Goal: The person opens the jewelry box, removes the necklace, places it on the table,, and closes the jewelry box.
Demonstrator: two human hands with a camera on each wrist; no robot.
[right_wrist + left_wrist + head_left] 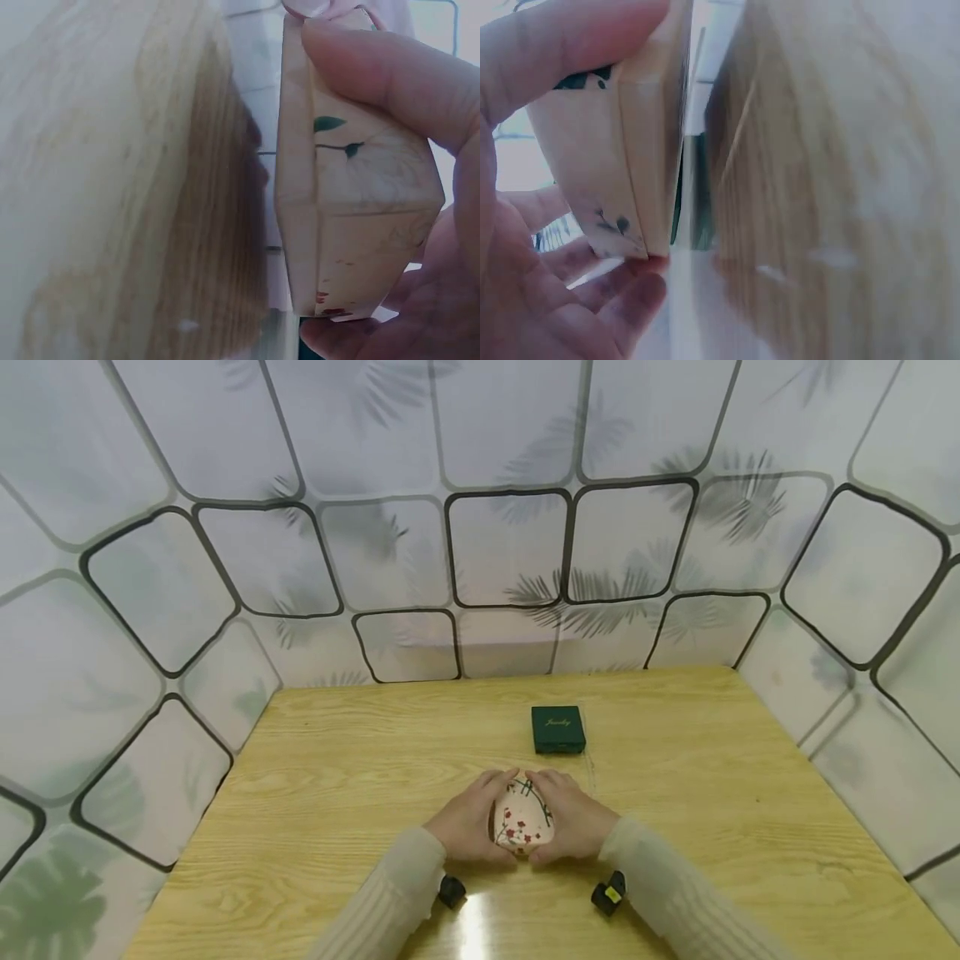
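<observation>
A small cream box [522, 817] with red flowers and dark green stems on its top is in the middle of the head view. My left hand [471, 820] grips it from the left, and my right hand [574, 818] from the right. In the left wrist view the thumb lies along one side of the box [585, 150], with the fingers around the far end. The right wrist view shows the right hand holding the box [375, 225] the same way. A seam runs around its sides, and a narrow gap separates it from the table.
Behind the hands a dark green box [558, 730] with gold lettering stands on the wooden table [360, 752]. A thin pale strand [589, 768] lies beside it. Patterned cloth walls [510, 543] enclose the table at the back and sides.
</observation>
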